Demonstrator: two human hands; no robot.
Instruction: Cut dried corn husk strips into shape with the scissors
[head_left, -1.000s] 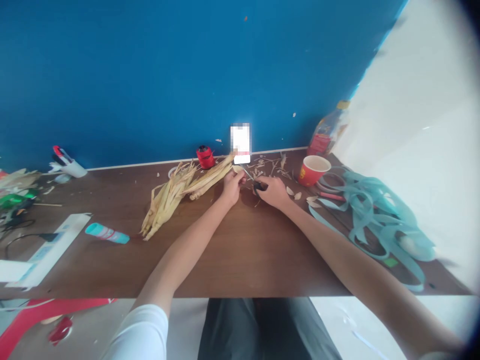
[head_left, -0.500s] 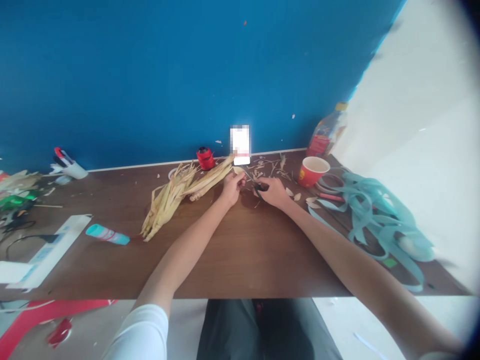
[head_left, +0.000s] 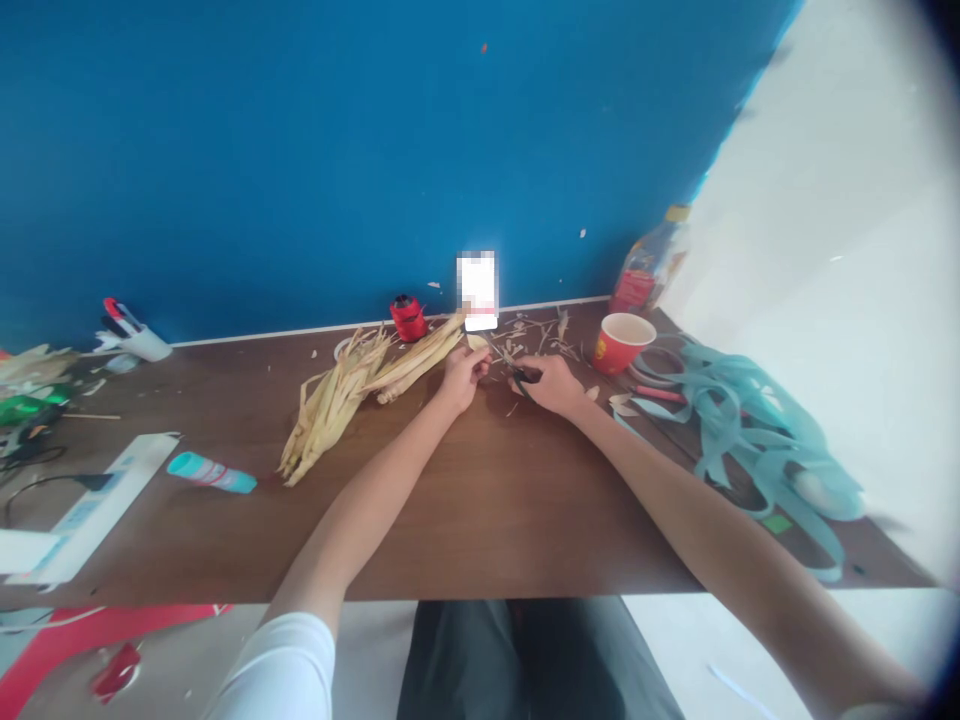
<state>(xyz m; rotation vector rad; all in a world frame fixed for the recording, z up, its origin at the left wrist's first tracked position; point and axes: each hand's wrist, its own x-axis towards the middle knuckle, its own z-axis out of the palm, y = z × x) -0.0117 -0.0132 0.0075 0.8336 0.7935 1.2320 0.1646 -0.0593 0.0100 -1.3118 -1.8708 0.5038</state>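
- The left hand [head_left: 463, 378] had a closed grip on a pale husk piece [head_left: 475, 341], which stuck out past the fingertips toward the scissor blades.
- The right hand [head_left: 551, 385] had a closed grip on the black-handled scissors [head_left: 523, 376], with the thin blades pointing up and left toward the pale husk piece.
- The two hands were just apart, above the middle of the brown wooden table [head_left: 495, 510], near its back edge.
- A loose bundle of dried husks [head_left: 334, 392] lay on the table just left of the left hand, its strips fanning toward the blue wall [head_left: 300, 150].
- Small husk scraps [head_left: 536, 335] lay scattered behind the right hand.
- A red paper cup [head_left: 622, 340] stood to the right of the scraps, with a clear plastic bottle [head_left: 645, 270] behind it.
- Teal paper strips [head_left: 750, 430] lay heaped at the table's right end.
- A red spool [head_left: 408, 318] stood behind the bundle of dried husks, and a teal tube [head_left: 212, 473] lay to its left.
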